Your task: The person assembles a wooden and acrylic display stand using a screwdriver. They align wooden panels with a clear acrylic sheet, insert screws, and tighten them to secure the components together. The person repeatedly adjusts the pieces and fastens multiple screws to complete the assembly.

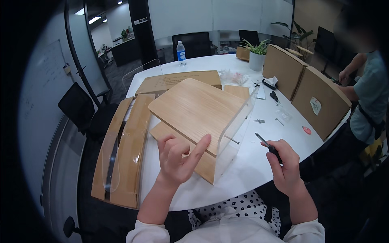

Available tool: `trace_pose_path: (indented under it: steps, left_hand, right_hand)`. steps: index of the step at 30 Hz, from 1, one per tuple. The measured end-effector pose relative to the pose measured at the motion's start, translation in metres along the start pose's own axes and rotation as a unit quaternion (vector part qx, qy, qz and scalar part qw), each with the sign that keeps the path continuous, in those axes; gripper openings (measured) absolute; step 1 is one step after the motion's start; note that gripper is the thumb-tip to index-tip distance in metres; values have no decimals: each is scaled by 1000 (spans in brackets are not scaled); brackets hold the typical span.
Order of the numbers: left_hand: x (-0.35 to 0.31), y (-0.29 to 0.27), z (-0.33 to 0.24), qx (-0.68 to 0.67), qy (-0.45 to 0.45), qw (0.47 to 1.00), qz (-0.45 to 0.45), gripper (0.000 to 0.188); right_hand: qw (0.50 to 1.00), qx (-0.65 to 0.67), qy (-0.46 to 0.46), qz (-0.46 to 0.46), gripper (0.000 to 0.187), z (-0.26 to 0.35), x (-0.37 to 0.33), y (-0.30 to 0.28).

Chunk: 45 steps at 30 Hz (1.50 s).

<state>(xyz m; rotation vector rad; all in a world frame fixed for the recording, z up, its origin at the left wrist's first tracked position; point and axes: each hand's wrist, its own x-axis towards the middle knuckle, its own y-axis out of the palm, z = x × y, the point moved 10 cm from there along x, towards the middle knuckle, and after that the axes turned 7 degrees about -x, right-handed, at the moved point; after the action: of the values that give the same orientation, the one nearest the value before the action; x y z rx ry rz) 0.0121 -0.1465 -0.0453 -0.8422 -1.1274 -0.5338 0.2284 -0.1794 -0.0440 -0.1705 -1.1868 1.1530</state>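
Observation:
My left hand (pixel 178 158) has its index finger stretched out along the near edge of a light wooden board (pixel 198 106); the other fingers curl loosely and hold nothing. A second wooden board (pixel 206 169) shows lower down, partly hidden by the first board and my hand. Upright against the boards' right side stands a clear plastic panel (pixel 227 141), with a screw (pixel 232 140) sticking out of it toward the right. To the right of the panel, my right hand (pixel 285 162) grips a screwdriver (pixel 272 151) by its black handle, the shaft pointing up and left.
Cardboard packages (pixel 131 150) lie at left, with a clear rounded panel (pixel 110 162) on top. Small hardware (pixel 259 121), another screwdriver (pixel 274 97) and a red item (pixel 306 130) lie at right. Upright cardboard boxes (pixel 324 101), a plant pot (pixel 256 62) and a bottle (pixel 181 53) stand farther back. A person (pixel 366 89) stands at right.

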Motion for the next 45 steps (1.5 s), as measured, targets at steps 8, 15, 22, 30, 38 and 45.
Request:
trace_pose_path:
  steps: [8,15,22,30,38,45]
  left_hand:
    - [29,4,-7,-126,156,978,62,19]
    - [35,7,-13,-176,143,971,79,18]
    - [36,9,-15,-185,143,969,76,16]
    - [38,17,-18,-196,161,965,63,6]
    - [53,31,-17,-190,129,969,93,18]
    - [51,35,-25,-219,191,951,101,11]
  right_hand:
    - [993,-83,-84,-20,37,18,-8,-13]
    - [981,-139,-128,-48,31,33,-12,-22]
    - [959,-211,-176,-65,33,49,-15,-22]
    - [940,-248,-222,-72,34,42,-16,-28]
    - [950,-219,-201,-96,33,31,-22,-29]
    - [928,-295,-203,-102,43,39,-22,-33]
